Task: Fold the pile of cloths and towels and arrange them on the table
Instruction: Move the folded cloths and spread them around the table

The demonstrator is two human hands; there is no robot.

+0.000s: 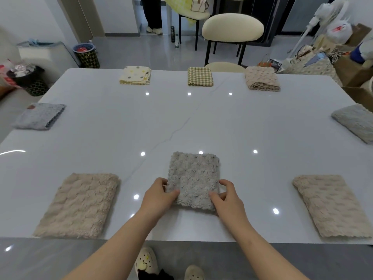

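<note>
Grey towel (194, 176), fluffy w/ bumpy knots, folded to a neat rectangle, lies flat on the table (242, 128), centre of its near edge. Left hand (159, 196) & right hand (229, 198) pinch the towel's near corners, thumbs on top.

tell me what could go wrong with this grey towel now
1. The left hand and right hand pinch only the near end of the grey towel; lifting it so may let the fold fall open.
2. Sliding it on the glossy table could skew it against the beige towel on its left.
</note>
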